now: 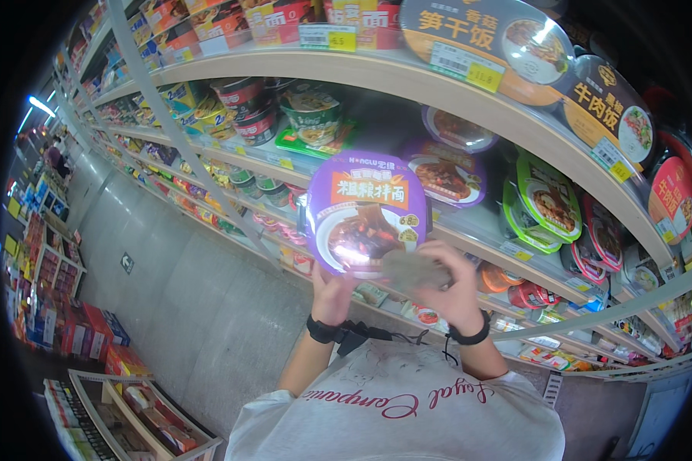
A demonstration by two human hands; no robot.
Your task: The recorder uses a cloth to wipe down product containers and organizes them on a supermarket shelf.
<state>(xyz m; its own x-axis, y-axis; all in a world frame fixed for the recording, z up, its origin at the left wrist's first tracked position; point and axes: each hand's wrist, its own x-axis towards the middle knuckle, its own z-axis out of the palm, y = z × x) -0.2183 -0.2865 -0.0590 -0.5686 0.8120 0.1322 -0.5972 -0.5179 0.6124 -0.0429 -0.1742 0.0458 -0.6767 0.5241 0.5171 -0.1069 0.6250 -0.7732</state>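
My left hand (331, 294) holds a purple-lidded instant noodle package (369, 216) from below, its printed front with a noodle picture facing up. My right hand (451, 288) is closed around a blurred grey cloth (412, 271), which touches or overlaps the package's lower right edge. Just behind the package, a similar purple noodle package (447, 173) rests on the middle shelf, with another purple one (461, 129) farther back. Both wrists wear black bands.
A curved shelf edge (380, 66) with boxed meals runs above. Green-rimmed packages (545, 201) stand right, a green noodle cup (311, 112) left. A slanting metal rail (179, 132) crosses before the shelves. A divided bin (144, 415) stands lower left beside the aisle floor (207, 288).
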